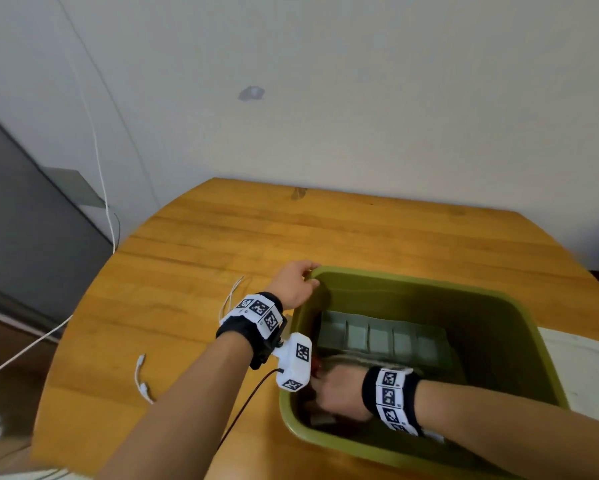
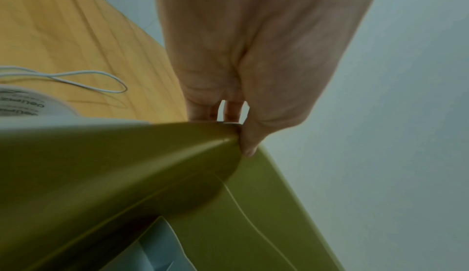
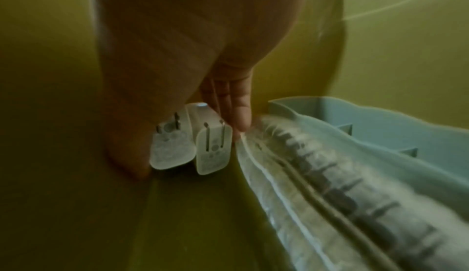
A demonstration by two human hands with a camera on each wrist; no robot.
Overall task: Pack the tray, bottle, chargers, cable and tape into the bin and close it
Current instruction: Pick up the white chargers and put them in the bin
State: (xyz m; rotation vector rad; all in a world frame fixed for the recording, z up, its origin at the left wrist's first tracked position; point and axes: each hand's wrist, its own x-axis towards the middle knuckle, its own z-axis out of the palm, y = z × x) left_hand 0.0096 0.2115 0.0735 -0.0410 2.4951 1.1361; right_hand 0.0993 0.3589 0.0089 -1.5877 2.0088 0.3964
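An olive-green bin (image 1: 481, 296) stands open on the wooden table (image 1: 256, 230). My left hand (image 1: 306, 277) grips its far left corner, thumb inside the rim, fingers outside. My right hand (image 3: 186, 145) is low inside the bin by the left wall and pinches two white chargers (image 3: 213, 151) between thumb and fingers. A grey-green divided tray (image 1: 377, 337) lies on the bin floor, with a clear bottle (image 3: 355, 195) lying on its side beside it. A white cable (image 1: 141, 375) lies on the table left of the bin. A white tape roll (image 2: 22, 103) sits beside the bin's left wall.
The bin's white lid (image 1: 582, 375) lies on the table to the right of the bin. Another white cord (image 1: 100, 174) hangs down the wall at the left and runs off the table's edge. The wall stands close behind the table.
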